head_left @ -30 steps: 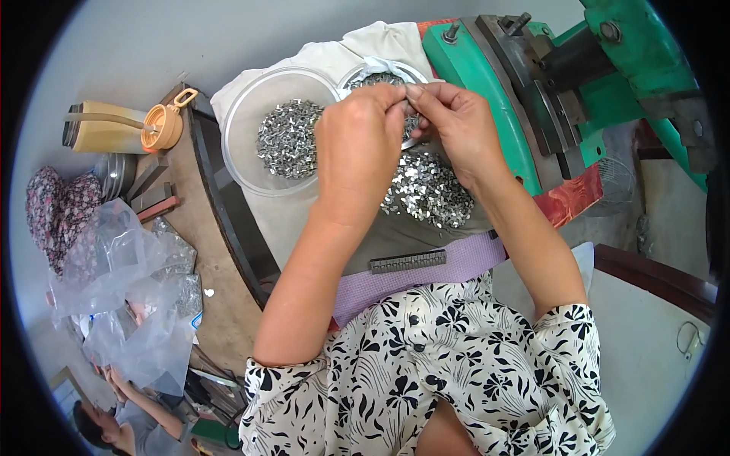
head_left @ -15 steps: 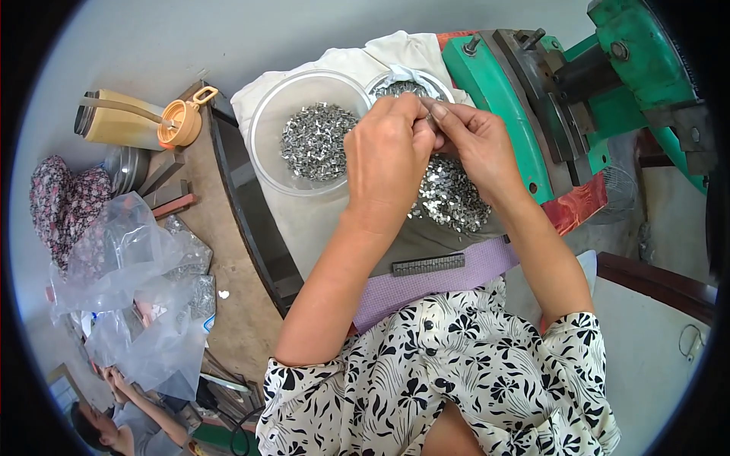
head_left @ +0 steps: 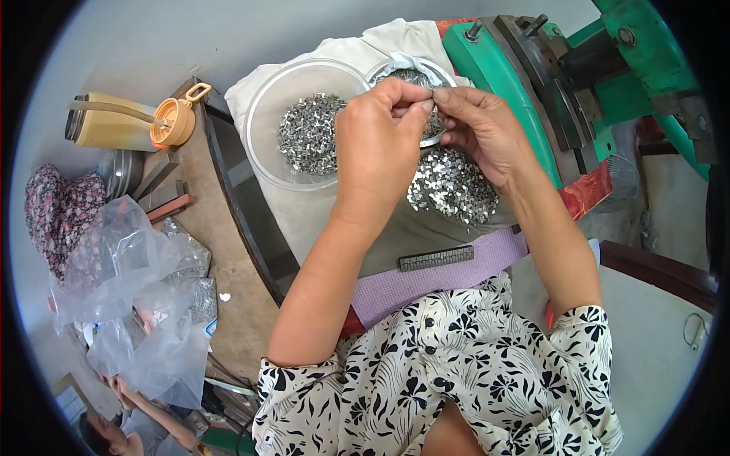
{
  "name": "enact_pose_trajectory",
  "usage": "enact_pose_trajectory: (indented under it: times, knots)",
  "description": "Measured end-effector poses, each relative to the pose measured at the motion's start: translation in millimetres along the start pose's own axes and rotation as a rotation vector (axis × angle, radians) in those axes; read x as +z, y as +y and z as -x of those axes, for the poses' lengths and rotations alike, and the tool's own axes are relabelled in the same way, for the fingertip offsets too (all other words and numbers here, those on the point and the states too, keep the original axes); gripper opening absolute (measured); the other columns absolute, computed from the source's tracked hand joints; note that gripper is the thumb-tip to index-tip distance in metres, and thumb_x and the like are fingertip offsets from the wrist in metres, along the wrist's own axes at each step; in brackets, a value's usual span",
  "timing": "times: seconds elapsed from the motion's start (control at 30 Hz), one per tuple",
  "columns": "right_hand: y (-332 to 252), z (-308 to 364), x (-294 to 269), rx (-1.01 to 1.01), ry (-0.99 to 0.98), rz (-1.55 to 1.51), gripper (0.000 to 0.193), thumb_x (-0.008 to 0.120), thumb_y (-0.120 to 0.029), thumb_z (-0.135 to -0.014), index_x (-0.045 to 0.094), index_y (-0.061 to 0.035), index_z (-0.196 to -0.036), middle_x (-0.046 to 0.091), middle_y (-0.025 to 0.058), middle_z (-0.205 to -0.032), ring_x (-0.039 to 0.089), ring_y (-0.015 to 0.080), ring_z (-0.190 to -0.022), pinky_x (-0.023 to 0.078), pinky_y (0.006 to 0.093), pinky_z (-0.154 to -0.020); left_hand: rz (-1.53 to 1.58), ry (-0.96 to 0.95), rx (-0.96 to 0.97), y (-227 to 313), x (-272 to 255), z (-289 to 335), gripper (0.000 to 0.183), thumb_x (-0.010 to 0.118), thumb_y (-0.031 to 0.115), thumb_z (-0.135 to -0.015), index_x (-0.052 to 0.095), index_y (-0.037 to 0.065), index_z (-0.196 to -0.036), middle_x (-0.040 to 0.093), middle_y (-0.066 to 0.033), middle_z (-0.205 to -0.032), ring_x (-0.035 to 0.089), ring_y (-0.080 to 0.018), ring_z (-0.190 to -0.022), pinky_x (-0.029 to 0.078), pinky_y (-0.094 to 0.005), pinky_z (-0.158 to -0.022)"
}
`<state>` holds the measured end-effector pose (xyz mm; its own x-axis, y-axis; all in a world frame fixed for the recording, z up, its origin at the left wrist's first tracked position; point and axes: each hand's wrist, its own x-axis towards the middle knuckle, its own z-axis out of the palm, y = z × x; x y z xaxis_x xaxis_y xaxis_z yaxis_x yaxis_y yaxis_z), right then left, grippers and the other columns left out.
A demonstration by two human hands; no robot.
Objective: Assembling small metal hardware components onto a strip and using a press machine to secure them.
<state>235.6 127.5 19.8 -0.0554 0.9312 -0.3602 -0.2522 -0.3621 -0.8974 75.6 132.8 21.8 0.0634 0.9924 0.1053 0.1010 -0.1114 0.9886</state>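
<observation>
Risk: the green metal press machine stands just beside the hands, and the loose heap of small silvery metal pieces on the grey cloth-covered counter may scatter if knocked. The clear round plastic bowl holds more pieces. The left hand and right hand meet above the heap; fingers nearly closed, pinching 1 tiny piece, barely visible.
</observation>
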Motion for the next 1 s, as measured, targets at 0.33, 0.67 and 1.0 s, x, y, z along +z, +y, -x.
enact_pose_trajectory:
  times: [0.33, 0.67, 1.0]
  knots:
    - [-0.4, 3.7, -1.6, -0.192, 0.116, 0.285, 0.024, 0.077, -0.023, -0.089, 0.073, 0.0002, -0.093, 0.067, -0.0015, -0.078, 0.054, 0.0041, -0.066, 0.046, 0.0214, -0.060, -0.465, -0.092, 0.265, 7.4, -1.5, 10.7, 0.034, 0.068, 0.001, -0.083, 0.056, -0.003, -0.115, 0.070, -0.0204, -0.095, 0.068, -0.0402, -0.084, 0.055, -0.0454, -0.071]
    - [36.4, 89.8, -6.2, -0.414, -0.026, 0.800, 0.007, 0.074, -0.005, -0.083, 0.072, -0.0015, -0.088, 0.064, 0.0061, -0.078, 0.059, 0.0155, -0.064, 0.048, 0.0296, -0.061, -0.438, -0.248, 0.185, 13.5, -32.9, 81.0, 0.021, 0.069, -0.006, -0.083, 0.067, 0.001, -0.103, 0.064, -0.0097, -0.095, 0.064, -0.0185, -0.076, 0.053, -0.0283, -0.067]
    - [74.1, 98.3, -3.9, -0.731, -0.092, 1.241, 0.017, 0.081, -0.010, -0.070, 0.070, -0.0079, -0.083, 0.062, 0.0034, -0.081, 0.062, 0.0241, -0.074, 0.050, 0.0360, -0.063, -0.453, -0.351, -0.073, -14.1, -57.6, 148.9, 0.027, 0.078, 0.002, -0.078, 0.069, 0.000, -0.103, 0.060, -0.0115, -0.099, 0.063, -0.0288, -0.085, 0.052, -0.0361, -0.072]
